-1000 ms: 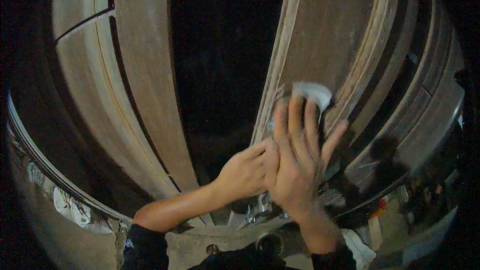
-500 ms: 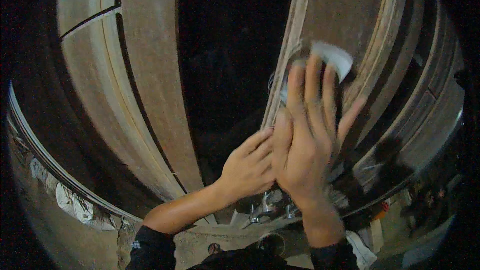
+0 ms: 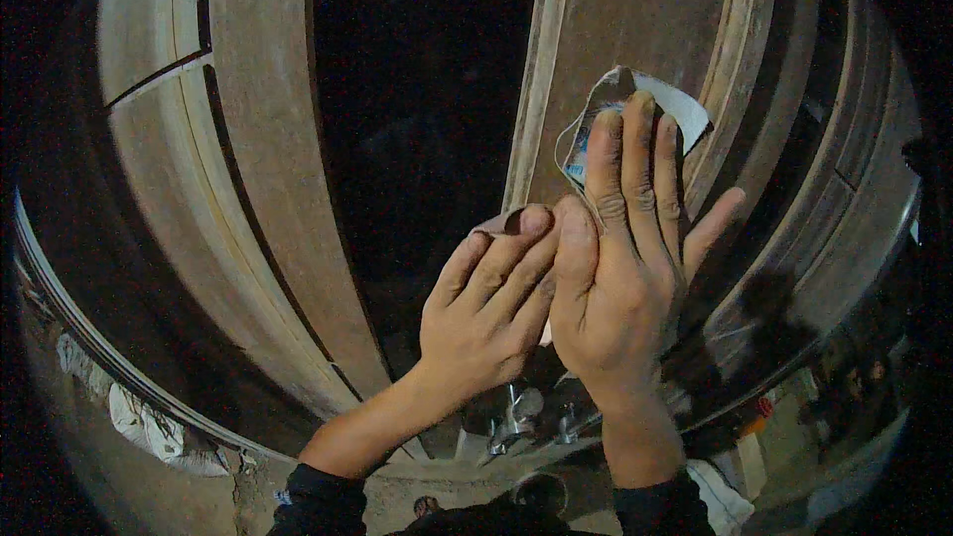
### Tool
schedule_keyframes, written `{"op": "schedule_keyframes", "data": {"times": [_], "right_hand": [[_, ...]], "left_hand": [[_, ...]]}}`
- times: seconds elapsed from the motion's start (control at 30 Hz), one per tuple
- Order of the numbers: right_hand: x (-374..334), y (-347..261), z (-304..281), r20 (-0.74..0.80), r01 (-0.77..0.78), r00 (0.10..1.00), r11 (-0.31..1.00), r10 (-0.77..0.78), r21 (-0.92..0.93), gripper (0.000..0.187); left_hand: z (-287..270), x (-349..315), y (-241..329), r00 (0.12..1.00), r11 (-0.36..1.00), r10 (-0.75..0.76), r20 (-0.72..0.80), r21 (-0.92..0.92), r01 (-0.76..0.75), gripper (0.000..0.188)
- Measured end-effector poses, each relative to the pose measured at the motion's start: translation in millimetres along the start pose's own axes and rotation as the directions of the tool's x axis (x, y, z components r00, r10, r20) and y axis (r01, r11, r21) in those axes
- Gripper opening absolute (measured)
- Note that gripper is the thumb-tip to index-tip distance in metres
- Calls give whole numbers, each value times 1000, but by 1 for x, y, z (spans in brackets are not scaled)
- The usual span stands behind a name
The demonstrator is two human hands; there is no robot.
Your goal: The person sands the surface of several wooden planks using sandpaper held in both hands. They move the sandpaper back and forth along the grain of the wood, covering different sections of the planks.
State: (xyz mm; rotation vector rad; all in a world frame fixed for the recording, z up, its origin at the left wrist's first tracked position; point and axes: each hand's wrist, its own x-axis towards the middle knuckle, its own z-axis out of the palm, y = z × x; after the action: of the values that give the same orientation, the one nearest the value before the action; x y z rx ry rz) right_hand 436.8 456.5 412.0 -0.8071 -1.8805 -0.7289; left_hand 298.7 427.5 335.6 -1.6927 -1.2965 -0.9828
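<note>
Over the brown board [image 3: 645,10], to the right of a long black gap, I can see a sheet [image 3: 683,109] lying under the fingers of the person's right hand [image 3: 620,308]. It looks thin and well creased: a pale, whitish flap fans out past the fingertips with a curved outer edge, while the part toward the left is dull grey-brown, ringed by a thin light rim, with a patch of blue print half covered by the index finger. One corner pokes up at the top, so it does not sit quite flat. As for the grip, the right one is spread, three fingers stretched forward together over the sheet, the little finger splayed well off to the side, the palm turned down and nothing clasped. Against its thumb side sits the left hand [image 3: 486,313], fingers bent and close together, with a curled brownish strip [image 3: 501,223] showing at their tips; whether that grip pinches it firmly, or whether it belongs to the same sheet, I can't tell. Dark sleeves [image 3: 323,494] cover both forearms up from the lower edge. Beyond the gap, to the left, runs another board [image 3: 263,89]. Near the wrists are some shiny fittings [image 3: 516,415], and a white sack [image 3: 144,424] rests on the ground [image 3: 387,488] at lower left.
</note>
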Motion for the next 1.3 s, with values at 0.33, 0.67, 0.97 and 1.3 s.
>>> {"op": "schedule_keyframes", "data": {"times": [0.33,0.67,0.97,1.3], "right_hand": [[-15,-19,-2,97,14,995,998,-20,65,51],[-27,-29,-6,203,-20,979,994,-3,111,52],[23,0,17,0,62,998,998,-62,10,50],[0,-3,16,131,-24,991,995,12,92,51]], "left_hand": [[-4,-21,2,982,980,190,-9,-66,-190,40],[3,-30,-1,974,970,224,31,-107,-219,45],[26,2,-8,997,997,69,-38,-19,-69,51],[32,-7,-15,977,975,199,73,-116,-190,57]]}}
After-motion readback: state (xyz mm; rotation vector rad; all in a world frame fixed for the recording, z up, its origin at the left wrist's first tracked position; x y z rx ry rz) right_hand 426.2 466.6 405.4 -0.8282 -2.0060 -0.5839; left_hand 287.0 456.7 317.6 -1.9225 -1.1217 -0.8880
